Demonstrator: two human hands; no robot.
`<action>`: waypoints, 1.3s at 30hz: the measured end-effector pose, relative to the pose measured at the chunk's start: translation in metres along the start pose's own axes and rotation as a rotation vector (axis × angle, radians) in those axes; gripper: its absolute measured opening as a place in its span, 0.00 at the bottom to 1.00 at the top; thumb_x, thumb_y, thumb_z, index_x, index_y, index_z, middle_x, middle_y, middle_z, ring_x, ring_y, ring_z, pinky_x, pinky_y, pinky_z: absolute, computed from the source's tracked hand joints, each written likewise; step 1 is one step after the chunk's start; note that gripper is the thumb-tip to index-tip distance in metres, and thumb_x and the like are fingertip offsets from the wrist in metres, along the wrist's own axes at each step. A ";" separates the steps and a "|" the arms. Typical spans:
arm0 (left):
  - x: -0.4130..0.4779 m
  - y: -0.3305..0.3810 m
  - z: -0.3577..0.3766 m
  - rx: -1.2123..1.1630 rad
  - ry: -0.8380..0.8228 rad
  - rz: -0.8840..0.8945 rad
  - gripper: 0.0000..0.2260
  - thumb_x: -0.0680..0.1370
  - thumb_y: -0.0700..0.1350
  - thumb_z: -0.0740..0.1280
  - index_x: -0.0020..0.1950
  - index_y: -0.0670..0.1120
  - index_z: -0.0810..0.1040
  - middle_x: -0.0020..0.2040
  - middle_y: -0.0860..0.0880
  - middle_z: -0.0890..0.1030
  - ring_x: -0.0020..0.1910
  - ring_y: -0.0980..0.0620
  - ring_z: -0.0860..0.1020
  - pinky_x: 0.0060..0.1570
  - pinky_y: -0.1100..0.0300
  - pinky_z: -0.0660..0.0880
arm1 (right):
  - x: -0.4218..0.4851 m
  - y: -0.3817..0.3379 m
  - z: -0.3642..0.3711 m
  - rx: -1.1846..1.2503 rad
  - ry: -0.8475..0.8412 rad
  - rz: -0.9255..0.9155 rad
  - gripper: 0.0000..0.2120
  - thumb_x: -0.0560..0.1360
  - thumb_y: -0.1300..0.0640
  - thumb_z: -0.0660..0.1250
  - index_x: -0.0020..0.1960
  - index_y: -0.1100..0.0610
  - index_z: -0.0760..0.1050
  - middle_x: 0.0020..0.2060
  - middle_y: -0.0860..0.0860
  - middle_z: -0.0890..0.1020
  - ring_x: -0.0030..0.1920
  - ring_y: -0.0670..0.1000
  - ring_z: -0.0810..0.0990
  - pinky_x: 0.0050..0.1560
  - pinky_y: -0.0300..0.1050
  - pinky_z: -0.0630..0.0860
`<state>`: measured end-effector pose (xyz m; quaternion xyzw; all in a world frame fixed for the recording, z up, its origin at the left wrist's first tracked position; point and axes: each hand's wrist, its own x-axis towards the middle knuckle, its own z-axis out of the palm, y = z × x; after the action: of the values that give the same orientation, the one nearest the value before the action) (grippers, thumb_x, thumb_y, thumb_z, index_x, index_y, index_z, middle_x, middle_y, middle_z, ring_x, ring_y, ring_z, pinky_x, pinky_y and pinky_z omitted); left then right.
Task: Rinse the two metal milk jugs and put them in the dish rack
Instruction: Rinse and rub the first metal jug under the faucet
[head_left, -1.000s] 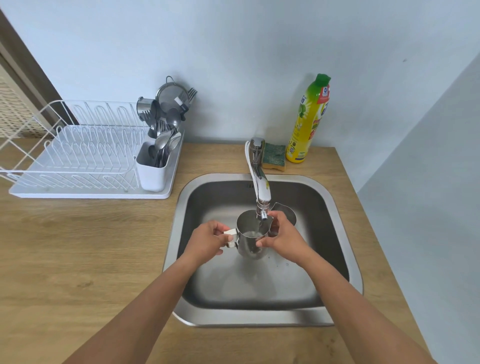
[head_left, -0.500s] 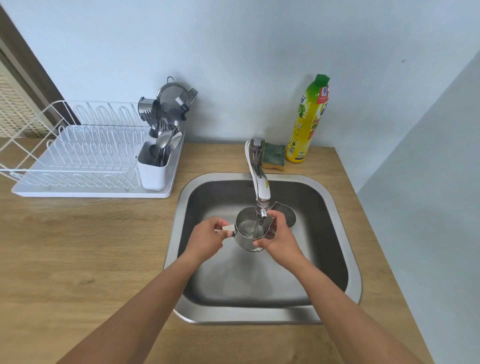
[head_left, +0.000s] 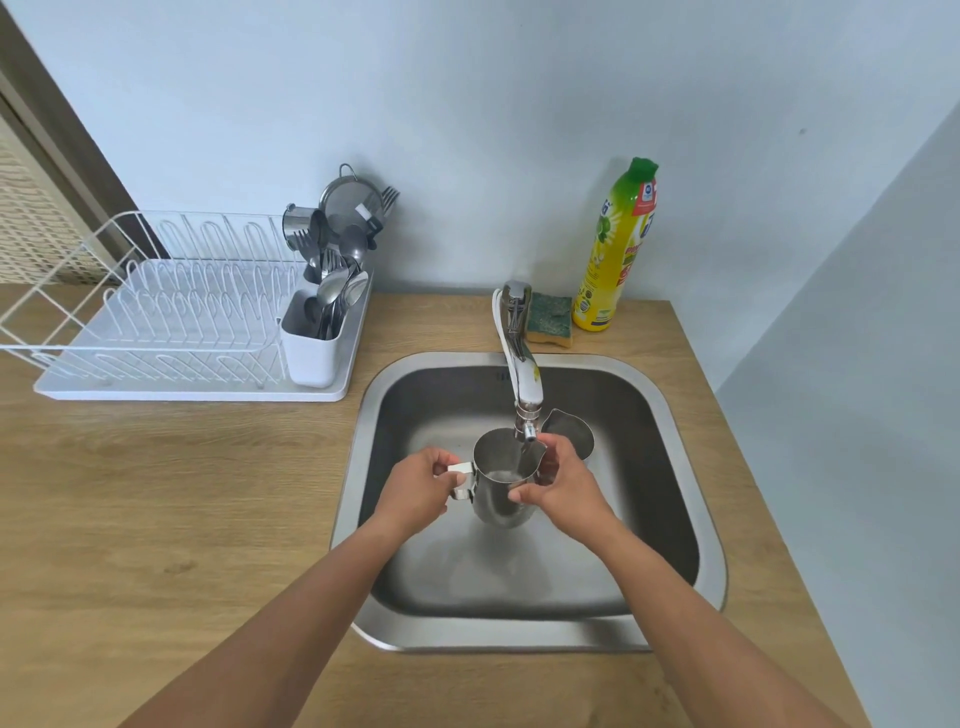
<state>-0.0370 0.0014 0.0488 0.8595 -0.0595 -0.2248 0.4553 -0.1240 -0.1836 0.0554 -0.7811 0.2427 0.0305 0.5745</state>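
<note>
- Milk jug (head_left: 501, 488): upright under faucet (head_left: 522, 364) spout, over sink (head_left: 675, 415); left hand (head_left: 415, 491) grips its handle; right hand (head_left: 563, 486) grips its rim
- Second jug (head_left: 571, 431): in sink, behind right hand
- Dish rack (head_left: 171, 317): on counter (head_left: 156, 493), left of sink

Counter (head_left: 182, 493): tan wood, fine grain streaks. Sink (head_left: 519, 634): dull grey steel, brighter rim. Near jug (head_left: 501, 499), and far jug (head_left: 571, 431) at 1 o'clock of it: plain silver, mirror sheen. Tap (head_left: 524, 374): chrome, white along the spout. Rack (head_left: 197, 394) at 10 o'clock: all white wire and tray. Caddy (head_left: 311, 358) white; cutlery (head_left: 337, 291) silver-grey. Bottle (head_left: 618, 249) at 1 o'clock: yellow, green cap, red-and-green label. Sponge (head_left: 549, 312): green over yellow. Wall (head_left: 467, 104): pale blue-grey.
</note>
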 end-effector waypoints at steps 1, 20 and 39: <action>0.000 0.002 0.001 -0.008 0.004 0.003 0.02 0.77 0.41 0.68 0.49 0.46 0.79 0.43 0.47 0.81 0.41 0.48 0.81 0.43 0.51 0.82 | 0.000 0.001 0.001 0.005 0.009 -0.003 0.34 0.65 0.64 0.78 0.63 0.45 0.66 0.55 0.46 0.80 0.59 0.51 0.79 0.63 0.46 0.73; 0.012 0.003 0.005 0.027 -0.057 -0.057 0.05 0.79 0.48 0.62 0.49 0.52 0.78 0.40 0.53 0.84 0.33 0.52 0.81 0.36 0.55 0.80 | 0.004 0.001 -0.012 0.130 -0.094 0.134 0.28 0.70 0.51 0.77 0.65 0.51 0.68 0.58 0.53 0.81 0.55 0.52 0.82 0.50 0.49 0.80; 0.027 0.011 -0.001 -0.230 -0.156 -0.299 0.11 0.79 0.44 0.67 0.56 0.36 0.79 0.36 0.43 0.79 0.22 0.49 0.75 0.25 0.56 0.80 | 0.028 -0.012 -0.012 0.049 -0.079 0.355 0.21 0.74 0.43 0.69 0.52 0.61 0.79 0.37 0.55 0.81 0.31 0.54 0.80 0.31 0.48 0.81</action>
<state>-0.0114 -0.0132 0.0492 0.7811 0.0597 -0.3609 0.5060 -0.0975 -0.2019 0.0608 -0.7098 0.3548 0.1562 0.5881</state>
